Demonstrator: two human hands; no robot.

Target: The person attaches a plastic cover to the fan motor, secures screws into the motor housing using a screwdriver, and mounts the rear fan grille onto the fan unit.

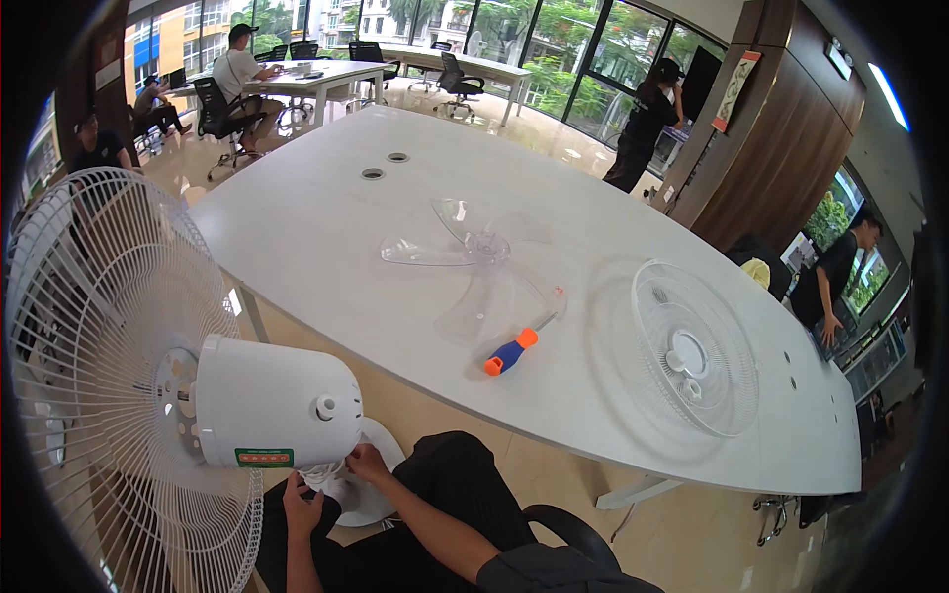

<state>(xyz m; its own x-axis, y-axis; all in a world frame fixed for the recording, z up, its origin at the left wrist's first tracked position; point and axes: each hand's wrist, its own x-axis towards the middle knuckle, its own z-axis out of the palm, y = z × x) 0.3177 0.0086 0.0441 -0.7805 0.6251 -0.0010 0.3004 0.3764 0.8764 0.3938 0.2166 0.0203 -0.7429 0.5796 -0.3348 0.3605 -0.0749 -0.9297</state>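
A white electric fan stands at my left, its motor housing (277,395) turned sideways and its wire rear grille (94,346) fixed on at the far left. Under the housing, my left hand (302,506) and my right hand (368,464) close their fingers around a white bundle (318,478) that looks like a coiled power cord. The housing hides part of the bundle and of the fingertips. Behind my right hand shows the fan's round white base (386,445).
On the white table (326,188) lie a clear fan blade (486,248), a blue-and-orange screwdriver (511,353) and a front grille (727,341) with small white parts on it. A chair (568,534) is beside me. Several people are farther off, one seated person (237,74) at another desk.
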